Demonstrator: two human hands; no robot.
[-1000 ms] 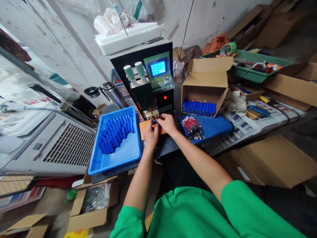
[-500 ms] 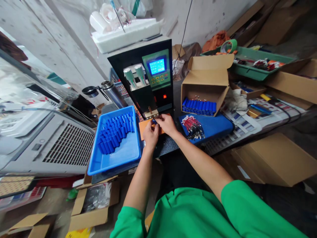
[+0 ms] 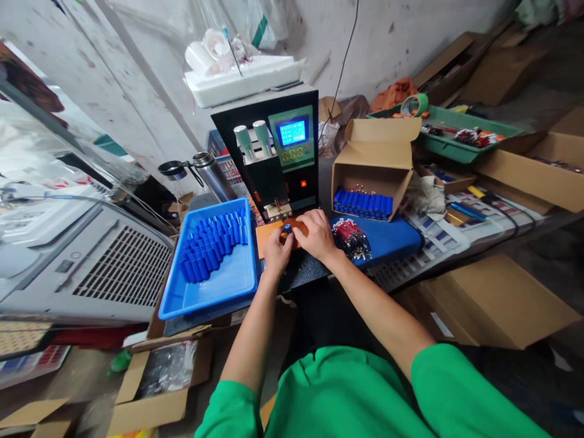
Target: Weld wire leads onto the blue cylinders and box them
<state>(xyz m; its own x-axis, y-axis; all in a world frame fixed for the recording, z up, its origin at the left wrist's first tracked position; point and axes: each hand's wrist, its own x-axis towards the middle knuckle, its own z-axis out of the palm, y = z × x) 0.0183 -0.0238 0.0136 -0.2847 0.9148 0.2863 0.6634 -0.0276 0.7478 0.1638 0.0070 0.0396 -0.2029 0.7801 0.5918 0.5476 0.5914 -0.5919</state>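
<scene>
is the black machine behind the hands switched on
On. The black machine shows a lit blue screen and a glowing red light on its front, just behind both hands.

both hands, left hand (image 3: 276, 250) and right hand (image 3: 318, 234), pinch a small blue cell (image 3: 287, 229) over an orange pad (image 3: 267, 233) just below the black machine (image 3: 274, 159). a blue tray (image 3: 214, 283) of cells sits left; a cardboard box (image 3: 375, 159) right.

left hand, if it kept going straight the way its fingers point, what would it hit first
The left hand points up and away at the small blue cell pinched with the right hand. Beyond that, probably the welder's electrode block, though depth is unclear.
</scene>
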